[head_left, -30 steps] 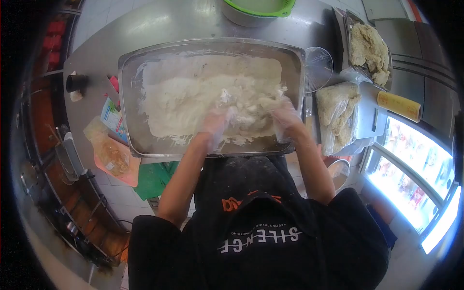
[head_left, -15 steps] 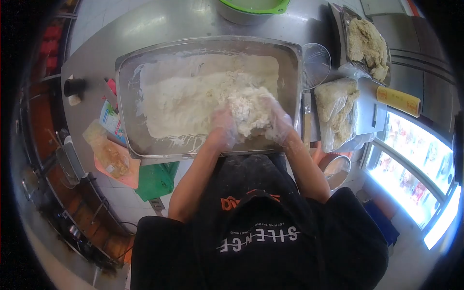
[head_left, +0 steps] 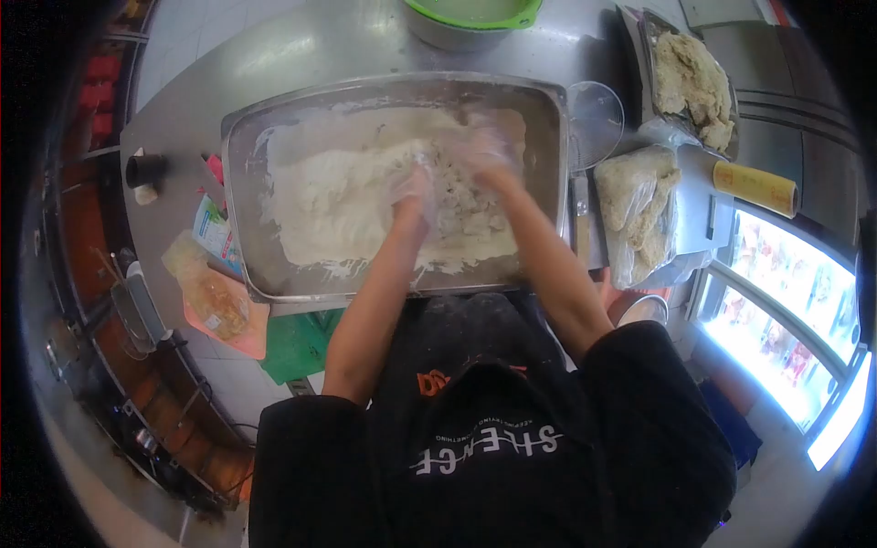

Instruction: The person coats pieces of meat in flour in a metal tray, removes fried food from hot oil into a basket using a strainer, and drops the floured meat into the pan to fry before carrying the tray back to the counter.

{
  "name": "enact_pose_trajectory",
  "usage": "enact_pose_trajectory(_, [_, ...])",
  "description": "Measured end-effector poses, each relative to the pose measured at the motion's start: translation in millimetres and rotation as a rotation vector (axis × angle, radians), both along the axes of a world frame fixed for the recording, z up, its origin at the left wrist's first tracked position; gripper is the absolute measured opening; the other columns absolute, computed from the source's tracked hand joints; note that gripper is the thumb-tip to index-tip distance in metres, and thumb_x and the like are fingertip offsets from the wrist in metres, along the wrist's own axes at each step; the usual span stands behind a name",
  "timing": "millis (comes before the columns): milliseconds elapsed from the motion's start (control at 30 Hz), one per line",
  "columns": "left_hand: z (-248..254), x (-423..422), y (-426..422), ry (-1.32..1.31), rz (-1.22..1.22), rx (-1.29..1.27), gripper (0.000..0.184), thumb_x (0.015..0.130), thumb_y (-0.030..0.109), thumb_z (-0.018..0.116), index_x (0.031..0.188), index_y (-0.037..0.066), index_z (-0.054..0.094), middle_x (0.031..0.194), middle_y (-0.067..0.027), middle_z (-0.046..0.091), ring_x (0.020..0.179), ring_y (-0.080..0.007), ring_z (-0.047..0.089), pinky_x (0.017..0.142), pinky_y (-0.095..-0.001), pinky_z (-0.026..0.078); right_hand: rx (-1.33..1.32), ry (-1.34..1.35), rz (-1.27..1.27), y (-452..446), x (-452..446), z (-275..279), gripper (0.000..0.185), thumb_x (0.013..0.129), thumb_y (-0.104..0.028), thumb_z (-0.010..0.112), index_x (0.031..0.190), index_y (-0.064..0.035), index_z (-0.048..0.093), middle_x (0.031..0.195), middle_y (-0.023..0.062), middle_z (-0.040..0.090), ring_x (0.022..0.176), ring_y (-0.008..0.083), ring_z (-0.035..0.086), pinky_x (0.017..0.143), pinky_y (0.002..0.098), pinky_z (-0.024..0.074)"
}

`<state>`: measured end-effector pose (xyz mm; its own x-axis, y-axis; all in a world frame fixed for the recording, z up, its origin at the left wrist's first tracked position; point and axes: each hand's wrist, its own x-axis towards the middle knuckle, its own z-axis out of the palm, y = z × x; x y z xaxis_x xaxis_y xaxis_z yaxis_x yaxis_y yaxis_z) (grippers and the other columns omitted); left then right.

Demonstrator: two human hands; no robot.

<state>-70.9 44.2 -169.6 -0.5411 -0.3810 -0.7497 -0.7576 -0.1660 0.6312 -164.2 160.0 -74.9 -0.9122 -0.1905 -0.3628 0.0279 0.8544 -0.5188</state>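
A large metal tray [head_left: 395,84] holds a wide layer of pale flour [head_left: 333,196]. Whitish, floury lumps [head_left: 470,215] lie in its right half. My left hand [head_left: 413,187], in a clear plastic glove, is down at the left side of the lumps; its fingers are smeared by motion. My right hand [head_left: 484,151], gloved too, is farther forward over the right part of the tray and blurred. Whether either hand grips anything cannot be made out.
Right of the tray are a wire strainer [head_left: 596,126], a bagged lumpy mass [head_left: 638,215], a second tray of battered pieces [head_left: 694,91] and a yellow roll [head_left: 755,188]. A green-rimmed bowl [head_left: 470,26] stands beyond. Left lie packets [head_left: 217,228] and a black cup [head_left: 144,169].
The mound of lumps that stood between my hands has dropped into the flour. My right hand has moved forward and left, and my left hand slightly forward.
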Motion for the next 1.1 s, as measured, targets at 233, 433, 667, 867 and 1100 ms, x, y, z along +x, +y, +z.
enact_pose_trajectory(233, [77, -5, 4, 0.02, 0.155, 0.223, 0.064, 0.098, 0.055, 0.037, 0.126, 0.001, 0.057, 0.114, -0.0107, 0.063, 0.108, -0.0207, 0.057, 0.091, -0.0353, 0.045, -0.468, -0.411, 0.287, 22, -2, 4, 0.062, 0.092, -0.052, 0.054, 0.132, -0.0049, 0.057, 0.133, 0.0204, 0.056, 0.123, 0.0346, 0.052, 0.102, 0.0398, 0.0409])
enact_pose_trajectory(433, [74, 10, 30, -0.091, 0.192, 0.37, 0.07, 0.097, 0.06, 0.033, 0.124, 0.001, 0.059, 0.118, -0.0138, 0.062, 0.106, -0.0243, 0.059, 0.092, -0.0383, 0.046, -0.203, -0.218, 0.149, 28, 51, -10, 0.063, 0.094, -0.051, 0.052, 0.137, -0.005, 0.052, 0.132, 0.0189, 0.056, 0.117, 0.0301, 0.055, 0.098, 0.0377, 0.0431])
enact_pose_trajectory(667, [87, 15, 19, -0.098, 0.293, 0.449, 0.044, 0.1, 0.033, 0.044, 0.13, 0.002, 0.055, 0.117, -0.0172, 0.062, 0.107, -0.0269, 0.058, 0.095, -0.0399, 0.047, -0.427, -0.73, -0.337, 29, 45, 50, 0.061, 0.095, -0.047, 0.052, 0.139, -0.0056, 0.048, 0.122, 0.0164, 0.06, 0.108, 0.0267, 0.059, 0.095, 0.0382, 0.0449])
enact_pose_trajectory(867, [-1, 77, -9, 0.054, -0.192, 0.131, 0.054, 0.1, 0.044, 0.04, 0.136, 0.004, 0.044, 0.116, -0.0153, 0.06, 0.096, -0.0244, 0.061, 0.072, -0.0405, 0.053, -0.387, -0.305, -0.223, 78, 79, -12, 0.061, 0.087, -0.039, 0.069, 0.132, -0.0014, 0.051, 0.12, 0.0133, 0.061, 0.103, 0.0193, 0.06, 0.088, 0.0305, 0.0481])
enact_pose_trajectory(1100, [126, 24, 27, -0.16, 0.227, 0.603, 0.063, 0.097, 0.054, 0.043, 0.138, 0.007, 0.047, 0.124, -0.0128, 0.059, 0.109, -0.0249, 0.057, 0.087, -0.0441, 0.049, -0.467, -0.657, -0.227, 30, 102, 20, 0.082, 0.092, -0.057, 0.053, 0.152, -0.0069, 0.026, 0.153, 0.0194, 0.03, 0.141, 0.0324, 0.029, 0.116, 0.042, 0.024])
